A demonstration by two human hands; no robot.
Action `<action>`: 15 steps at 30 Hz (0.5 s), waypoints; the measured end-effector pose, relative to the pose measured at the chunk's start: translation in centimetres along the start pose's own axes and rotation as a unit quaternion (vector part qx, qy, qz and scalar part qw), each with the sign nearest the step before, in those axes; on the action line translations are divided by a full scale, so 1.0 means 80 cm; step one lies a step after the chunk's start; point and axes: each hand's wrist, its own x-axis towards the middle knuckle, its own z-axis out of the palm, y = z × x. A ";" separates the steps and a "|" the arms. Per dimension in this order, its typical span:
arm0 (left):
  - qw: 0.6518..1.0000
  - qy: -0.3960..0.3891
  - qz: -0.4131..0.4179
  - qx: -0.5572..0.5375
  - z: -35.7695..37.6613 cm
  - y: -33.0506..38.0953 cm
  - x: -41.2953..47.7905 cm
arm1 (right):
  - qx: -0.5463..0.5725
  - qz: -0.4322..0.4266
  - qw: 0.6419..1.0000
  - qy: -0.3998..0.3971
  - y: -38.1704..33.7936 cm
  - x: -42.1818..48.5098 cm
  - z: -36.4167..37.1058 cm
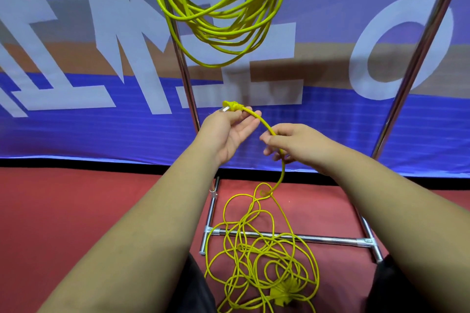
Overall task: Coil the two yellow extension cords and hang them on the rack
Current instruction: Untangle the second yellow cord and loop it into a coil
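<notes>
Before a blue banner with pale block lettering (76, 122), a person faced a chrome-tube metal rack (187, 79) at centre frame with the job half done. One coiled yellow extension cord (218, 15) hung in tidy loops from the top of the rack at the upper middle of the frame. The loose yellow extension cord (256, 249) lay in a tangle on the red floor (76, 211) at lower centre, draped over the rack's base bar. What looked like a yellow socket block (282, 295) sat blurred near the bottom edge.

The left hand (226, 132), palm up, pinched that cord just behind its moulded yellow plug (230, 106) between thumb and fingertips. Its other fingers were partly spread. The right hand (295, 142), just beside it, had its fingers curled loosely round the same cord a little further along. From there the line dropped away to the heap below.

By the look of it, coiling of the second cord was only beginning, with no loop yet formed in either hand. The next move would likely call for the right hand to draw up a length and lay it across the left palm as a first loop. The overlapping turns on the floor looked apt to snag or kink as they lifted.
</notes>
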 end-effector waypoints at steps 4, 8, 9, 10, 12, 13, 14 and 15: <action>0.996 0.038 -0.012 0.081 -0.005 0.006 0.001 | -0.078 -0.033 0.994 0.073 0.004 0.003 -0.010; 0.917 0.070 0.023 0.392 -0.018 0.009 0.004 | -0.154 -0.042 0.980 0.120 0.013 0.009 -0.022; 0.896 0.051 0.014 0.440 -0.022 0.009 0.003 | -0.157 -0.039 0.978 0.134 0.016 0.011 -0.025; 0.884 0.017 -0.006 0.467 -0.027 0.008 0.003 | -0.159 -0.038 0.975 0.147 0.019 0.012 -0.027; 0.862 -0.082 -0.056 0.497 -0.034 0.003 -0.001 | -0.149 -0.025 0.969 0.197 0.024 0.017 -0.031; 0.845 -0.132 -0.071 0.513 -0.035 -0.001 -0.004 | -0.150 -0.007 0.963 0.224 0.023 0.019 -0.031; 0.830 -0.173 -0.075 0.525 -0.034 -0.005 -0.006 | -0.163 0.028 0.955 0.245 0.023 0.021 -0.031; 0.821 -0.202 -0.070 0.530 -0.031 -0.010 -0.008 | -0.180 0.078 0.945 0.260 0.021 0.022 -0.031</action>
